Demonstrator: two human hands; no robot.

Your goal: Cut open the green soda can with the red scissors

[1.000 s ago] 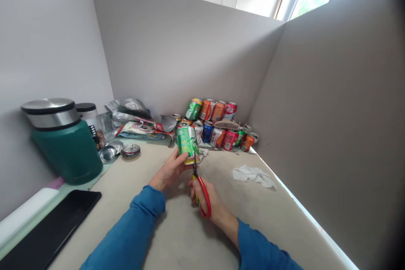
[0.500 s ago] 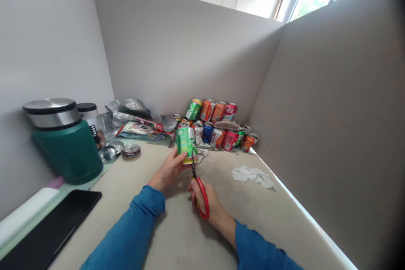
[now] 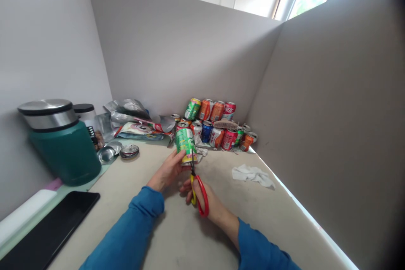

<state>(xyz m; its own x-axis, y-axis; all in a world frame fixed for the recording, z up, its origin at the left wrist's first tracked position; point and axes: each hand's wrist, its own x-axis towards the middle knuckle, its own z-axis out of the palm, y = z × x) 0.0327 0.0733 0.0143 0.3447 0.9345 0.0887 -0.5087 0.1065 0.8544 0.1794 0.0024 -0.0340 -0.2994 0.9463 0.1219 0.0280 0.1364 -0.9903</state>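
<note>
My left hand (image 3: 169, 171) is wrapped round a green and yellow can (image 3: 186, 143), held above the table in front of the pile of cans. In my right hand (image 3: 207, 200) are scissors (image 3: 203, 198) with red and yellow handles. Their dark blades point up and lie against the lower right side of the can. Whether the blade tips are inside the metal I cannot tell. The thumb is at the red handle, and some fingers stretch out to the left beyond the yellow one.
Several cans (image 3: 217, 138) stand stacked at the back. Cut metal sheets (image 3: 128, 112), can ends (image 3: 129, 151) and a green flask (image 3: 65, 149) are at the left. A black phone (image 3: 53, 230) lies front left. A white tissue (image 3: 253, 176) rests right on the table (image 3: 268, 223).
The fingers of my right hand have spread and shifted left, and more of the yellow handle shows. The can has tilted slightly in my left hand. The view has shifted a little.
</note>
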